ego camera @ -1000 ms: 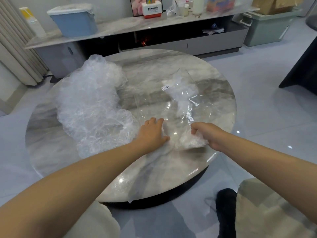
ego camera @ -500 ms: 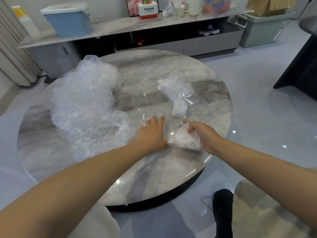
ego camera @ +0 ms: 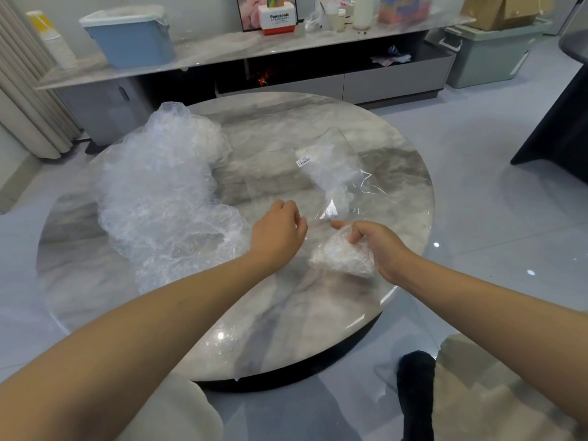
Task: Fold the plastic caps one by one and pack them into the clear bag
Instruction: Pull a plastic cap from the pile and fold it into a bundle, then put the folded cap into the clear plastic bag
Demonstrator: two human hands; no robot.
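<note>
A big heap of loose, crinkled plastic caps [ego camera: 165,198] covers the left side of the round marble table [ego camera: 286,122]. The clear bag [ego camera: 340,173], marked with a small white label [ego camera: 304,161], lies flat right of centre with a few folded caps inside. My right hand [ego camera: 381,246] grips a folded cap [ego camera: 342,257], a compact white wedge, just above the table near the bag's near end. My left hand [ego camera: 280,232] hovers beside it, fingers curled, and seems to pinch the bag's near edge.
Behind the table runs a low cabinet [ego camera: 366,81] carrying a blue bin [ego camera: 130,36] and small items. A green crate [ego camera: 490,52] and dark furniture [ego camera: 560,128] stand at the right. My black-socked foot [ego camera: 416,393] rests on the floor below the table's edge.
My left hand has lifted off the table and curled its fingers at the bag's edge. My right hand has pulled the folded cap slightly back and raised it.
</note>
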